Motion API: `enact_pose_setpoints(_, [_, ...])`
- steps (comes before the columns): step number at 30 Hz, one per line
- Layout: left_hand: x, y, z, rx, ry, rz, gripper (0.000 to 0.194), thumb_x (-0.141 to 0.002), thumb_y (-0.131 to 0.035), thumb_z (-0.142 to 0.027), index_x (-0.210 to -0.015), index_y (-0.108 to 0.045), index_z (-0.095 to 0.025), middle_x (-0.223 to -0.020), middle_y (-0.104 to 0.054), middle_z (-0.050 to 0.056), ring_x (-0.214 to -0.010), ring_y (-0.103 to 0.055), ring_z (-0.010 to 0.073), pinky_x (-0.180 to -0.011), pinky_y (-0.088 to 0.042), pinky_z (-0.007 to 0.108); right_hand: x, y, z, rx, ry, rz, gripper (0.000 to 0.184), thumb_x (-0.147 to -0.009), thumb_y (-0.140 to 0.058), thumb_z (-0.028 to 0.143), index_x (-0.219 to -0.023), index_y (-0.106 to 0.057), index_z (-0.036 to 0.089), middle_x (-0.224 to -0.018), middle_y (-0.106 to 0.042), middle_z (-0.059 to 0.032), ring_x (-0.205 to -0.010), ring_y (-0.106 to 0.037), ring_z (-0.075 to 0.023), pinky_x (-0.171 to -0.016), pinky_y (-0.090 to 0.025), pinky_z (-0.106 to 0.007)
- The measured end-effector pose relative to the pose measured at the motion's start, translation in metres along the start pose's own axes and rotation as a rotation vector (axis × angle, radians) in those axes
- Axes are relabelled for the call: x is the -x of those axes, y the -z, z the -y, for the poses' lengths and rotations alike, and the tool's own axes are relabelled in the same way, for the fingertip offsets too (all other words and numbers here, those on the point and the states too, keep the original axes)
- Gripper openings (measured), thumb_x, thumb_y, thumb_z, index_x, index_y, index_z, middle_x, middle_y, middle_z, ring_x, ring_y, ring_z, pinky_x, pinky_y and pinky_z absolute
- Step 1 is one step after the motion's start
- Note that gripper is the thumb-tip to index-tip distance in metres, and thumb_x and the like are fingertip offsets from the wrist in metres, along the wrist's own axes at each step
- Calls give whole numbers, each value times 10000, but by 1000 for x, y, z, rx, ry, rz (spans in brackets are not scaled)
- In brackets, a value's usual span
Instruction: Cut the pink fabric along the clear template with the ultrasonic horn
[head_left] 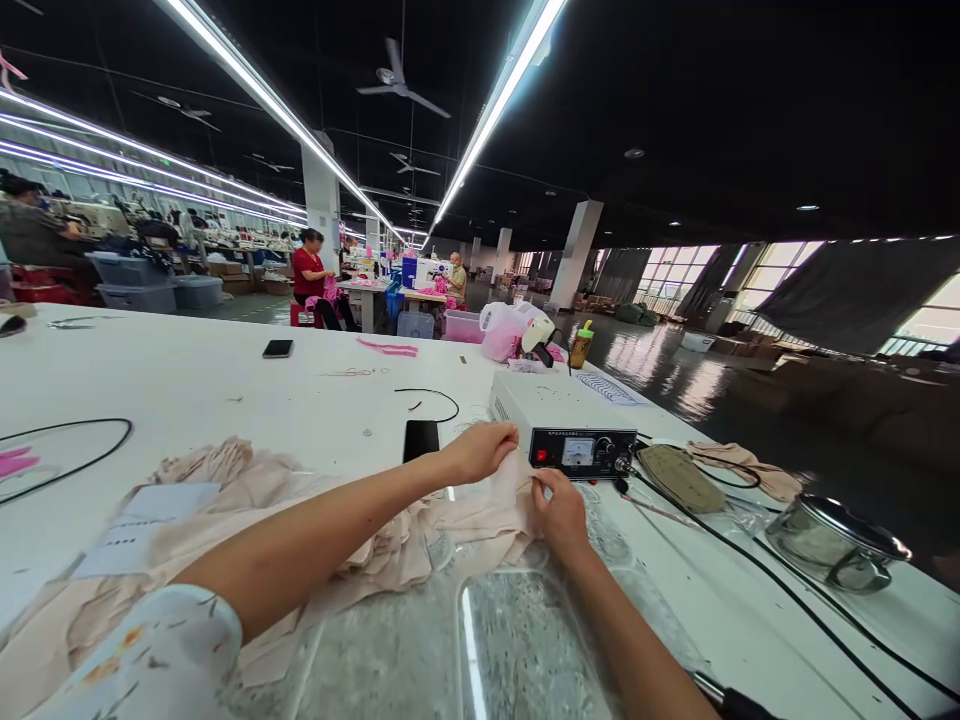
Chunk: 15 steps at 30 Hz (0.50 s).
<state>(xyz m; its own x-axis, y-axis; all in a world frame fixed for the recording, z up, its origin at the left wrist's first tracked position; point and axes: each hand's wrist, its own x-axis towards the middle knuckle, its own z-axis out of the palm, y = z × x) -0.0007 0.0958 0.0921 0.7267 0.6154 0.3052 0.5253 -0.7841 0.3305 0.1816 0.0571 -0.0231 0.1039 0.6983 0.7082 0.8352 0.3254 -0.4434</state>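
Both hands pinch a thin, pale beige piece of fabric (pixel 508 488) and lift part of it in front of a white control box (pixel 581 450) with a dial and a red switch. My left hand (pixel 481 452) is closed on its upper edge. Lower and a little to the right, my right hand (pixel 561 512) grips another edge between thumb and fingers. More beige fabric (pixel 397 555) lies bunched below and to the left, with a printed white paper (pixel 154 525) on it. Under the hands is a clear sheet with a grey mottled pattern (pixel 532 640).
A black phone (pixel 421 440) lies behind my left hand. To the right are black cables (pixel 757 555), a metal mug (pixel 836 545) and a brown pad (pixel 681 478). A dark-handled tool (pixel 724 695) sits at the bottom right. Farther back, a person in red (pixel 311 268) sits at another table.
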Motion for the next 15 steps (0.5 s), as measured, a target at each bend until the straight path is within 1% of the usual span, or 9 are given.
enact_pose_setpoints(2, [2,10,2,-19,-48,-18,273,-973,-570,-320,-1182,-578,-146,-1161,-599,88,-977,-622,205,-839,-543,398,-9,14,-4,12,18,-52,317,-917,-578,373,-1173,-579,185,-1172,-603,-79,-964,-619,-197,-813,-540,-407])
enact_pose_setpoints(3, [7,14,3,-28,-80,-22,240,-981,-553,-307,-1151,-586,-141,-1120,-611,79,-951,-624,195,-829,-539,382,-8,24,-4,20,35,-87,314,-917,-579,371,-1169,-581,183,-1170,-603,-79,-971,-619,-200,-818,-539,-412])
enact_pose_setpoints(4, [14,18,4,-36,-118,-20,193,-992,-528,-283,-1100,-594,-136,-1054,-623,64,-909,-623,180,-813,-530,359,-3,35,-2,30,60,-119,293,-920,-574,367,-1153,-591,191,-1172,-605,-78,-983,-615,-200,-838,-532,-417])
enact_pose_setpoints(5, [25,20,5,-44,-163,-11,162,-1015,-458,-224,-1032,-595,-141,-973,-631,47,-867,-615,164,-800,-508,316,6,47,3,36,96,-141,266,-923,-570,355,-1130,-601,193,-1155,-614,-73,-987,-615,-199,-850,-528,-421])
enact_pose_setpoints(6, [39,20,6,-52,-215,8,182,-1022,-410,-184,-984,-586,-153,-924,-630,35,-827,-604,149,-771,-485,275,18,58,9,37,144,-149,220,-931,-556,317,-1105,-613,195,-1111,-629,-68,-984,-618,-197,-851,-529,-419])
enact_pose_setpoints(7, [55,18,6,-61,-270,38,180,-1014,-409,-166,-942,-574,-165,-882,-626,24,-778,-591,139,-729,-462,249,34,67,16,33,197,-136,189,-943,-511,242,-1084,-636,231,-1060,-647,-76,-979,-624,-199,-849,-534,-400])
enact_pose_setpoints(10, [110,3,2,-96,-443,163,122,-941,-512,-114,-845,-546,-181,-766,-603,-1,-640,-547,129,-639,-409,237,84,88,41,0,406,-69,286,-912,-479,87,-1058,-663,250,-892,-685,-48,-857,-654,-172,-749,-552,-319])
enact_pose_setpoints(13, [154,-14,-10,-133,-566,277,154,-832,-594,-38,-791,-542,-176,-702,-593,0,-560,-508,140,-613,-393,273,121,97,59,-38,563,24,262,-909,-465,72,-997,-676,200,-801,-697,-51,-743,-659,-148,-676,-555,-270])
enact_pose_setpoints(15, [171,-19,-18,-225,-631,353,140,-809,-653,-73,-795,-555,-172,-721,-608,9,-575,-519,156,-618,-406,299,133,100,65,-48,615,73,228,-917,-469,89,-964,-676,174,-767,-701,-61,-692,-659,-147,-645,-555,-264])
